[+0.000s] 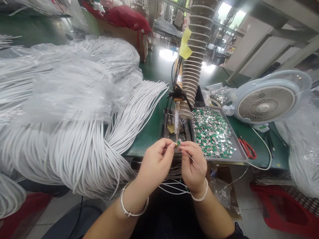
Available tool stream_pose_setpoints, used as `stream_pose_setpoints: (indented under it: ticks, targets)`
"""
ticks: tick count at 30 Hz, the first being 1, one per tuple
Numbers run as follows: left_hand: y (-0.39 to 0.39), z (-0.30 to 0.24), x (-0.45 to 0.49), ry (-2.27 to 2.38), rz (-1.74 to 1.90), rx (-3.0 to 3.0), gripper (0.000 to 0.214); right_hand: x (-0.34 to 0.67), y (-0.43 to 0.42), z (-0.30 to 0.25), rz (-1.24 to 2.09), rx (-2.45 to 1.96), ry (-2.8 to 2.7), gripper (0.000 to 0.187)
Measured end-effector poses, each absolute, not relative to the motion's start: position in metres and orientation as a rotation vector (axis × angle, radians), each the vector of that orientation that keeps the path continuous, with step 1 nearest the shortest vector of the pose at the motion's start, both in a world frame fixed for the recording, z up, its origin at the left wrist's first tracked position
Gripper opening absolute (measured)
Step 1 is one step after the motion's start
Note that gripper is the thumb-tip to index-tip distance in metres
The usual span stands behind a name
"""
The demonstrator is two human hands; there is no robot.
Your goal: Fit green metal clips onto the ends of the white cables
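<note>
Okay, so the biggest thing here by far is a massive heap of white cables (69, 132), bundled up and partly wrapped in clear plastic, taking up the whole left side of a green-topped workbench (152, 132). Behind the bench there's a ribbed white duct (196, 43) going up, with a yellow sticky note (185, 43) on it. I can't make out any writing on the note. On the right, a pale blue desk fan (265, 103) sits on the bench with a small label on its base, too small to read, and a red plastic stool (281, 202) is down on the floor.

A metal tray (239, 152) is piled with little green-and-silver pieces (211, 132), and red-handled scissors (247, 148) lie just beside it. A soldering iron (176, 116) stands upright in a holder, pointing down just behind the hands.

Both hands are up close together, almost touching. The left hand (156, 162), with a metal bangle (132, 209) on the wrist, pinches a tiny green piece (177, 143). The right hand (191, 162), wearing a pale band (200, 196), pinches a thin wire (196, 165) that runs right up to that piece.
</note>
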State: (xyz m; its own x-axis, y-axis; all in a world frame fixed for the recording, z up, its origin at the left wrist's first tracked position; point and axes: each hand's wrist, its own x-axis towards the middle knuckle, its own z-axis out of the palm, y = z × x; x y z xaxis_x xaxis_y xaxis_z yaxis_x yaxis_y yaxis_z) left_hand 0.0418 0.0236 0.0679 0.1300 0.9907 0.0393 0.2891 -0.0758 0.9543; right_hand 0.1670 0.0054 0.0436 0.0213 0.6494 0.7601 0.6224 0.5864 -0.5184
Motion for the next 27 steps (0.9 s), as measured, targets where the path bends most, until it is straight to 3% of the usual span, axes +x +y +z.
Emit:
stream_pose_setpoints:
  ticks: [27]
  targets:
    - [0.0229, 0.0719, 0.0418, 1.249, 0.984, 1.445, 0.020, 0.1677, 0.0021, 0.0465, 0.062, -1.056, -1.662, 0.019]
